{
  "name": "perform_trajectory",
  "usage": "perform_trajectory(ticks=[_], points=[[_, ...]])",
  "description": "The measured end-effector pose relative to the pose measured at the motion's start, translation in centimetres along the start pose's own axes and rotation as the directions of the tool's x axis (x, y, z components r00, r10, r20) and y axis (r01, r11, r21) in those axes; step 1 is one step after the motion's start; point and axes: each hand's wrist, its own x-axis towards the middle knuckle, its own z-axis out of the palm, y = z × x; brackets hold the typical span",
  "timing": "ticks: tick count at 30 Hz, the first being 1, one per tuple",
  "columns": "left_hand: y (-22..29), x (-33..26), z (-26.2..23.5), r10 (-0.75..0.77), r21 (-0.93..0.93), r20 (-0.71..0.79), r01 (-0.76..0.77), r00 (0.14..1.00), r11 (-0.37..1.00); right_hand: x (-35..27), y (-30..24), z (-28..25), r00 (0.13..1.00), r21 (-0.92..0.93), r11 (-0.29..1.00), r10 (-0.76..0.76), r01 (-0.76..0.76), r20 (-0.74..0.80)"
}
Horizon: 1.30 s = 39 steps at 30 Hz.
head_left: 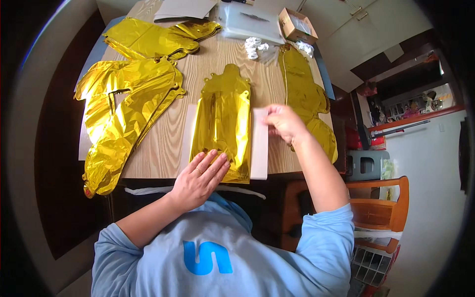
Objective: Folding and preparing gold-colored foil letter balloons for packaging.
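A folded gold foil balloon (222,114) lies lengthwise in front of me, with small tabs along its upper part. Under it is a pale cardboard sheet (259,148), whose strips show on both sides. My left hand (200,173) rests flat on the balloon's near end, fingers stretched out, a ring on one finger. At the sheet's right edge, my right hand (286,123) is closed in a pinch, its fingertips over the upper right part of the sheet. The hand is slightly blurred.
More gold foil balloons lie at left (128,104), far left (153,39) and right (307,94) on the wooden table (170,119). Behind are clear plastic bags (252,22), a small cardboard box (298,25) and crumpled white scraps (255,47). A wooden chair (378,213) stands right.
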Motion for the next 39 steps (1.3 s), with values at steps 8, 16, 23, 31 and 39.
perform_trajectory(ticks=[8, 16, 23, 31, 39], points=[[-0.1, -0.5, 0.4, -0.013, -0.009, -0.08, 0.012, 0.997, 1.0, 4.5, -1.8, -8.6, 0.781, -0.366, 0.907, -0.38, 0.209, -0.496], [-0.4, 0.8, -2.2, -0.352, -0.416, -0.352, 0.192, 0.867, 0.889, -2.0, -2.6, -9.2, 0.891, -0.29, 0.942, -0.271, 0.169, -0.363], [0.7, 2.9, -1.2, -0.104, -0.027, -0.122, 0.101, 0.987, 0.995, -1.2, 1.2, 1.0, 0.96, -0.26, 0.932, -0.275, 0.254, -0.047], [-0.7, 2.0, -3.8, -0.082, -0.384, 0.003, 0.076, 0.997, 0.92, -10.3, 1.1, 5.5, 0.6, -0.799, 0.474, -0.779, 0.369, -0.185], [-4.6, 3.2, -3.6, -0.02, -0.203, 0.171, 0.055, 0.985, 0.978, -13.8, 8.3, 12.4, 0.65, -0.846, 0.165, -0.718, 0.506, 0.249]])
